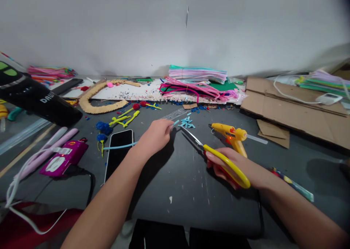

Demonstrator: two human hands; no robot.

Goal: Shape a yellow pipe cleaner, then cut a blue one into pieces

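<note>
My left hand [158, 136] is closed on a light blue pipe cleaner [119, 146], whose long end trails left across a black phone [120, 152]. A short tip of it pokes out past my fingertips. My right hand [222, 165] grips scissors [225, 163] with yellow and red handles. Their blades point up and left, close to that tip. Several short cut light blue pieces [187, 122] lie in a small heap just beyond the blade tips. A clear ruler [175, 114] lies behind my left hand, partly covered by it.
A yellow glue gun [229, 133] with a glue stick lies right of the scissors. Cardboard sheets [295, 110] are at the right. Pipe cleaner bundles [197, 74] sit along the wall. At the left are a black bottle [41, 96], a purple power bank [64, 158] and blue pompoms [104, 127].
</note>
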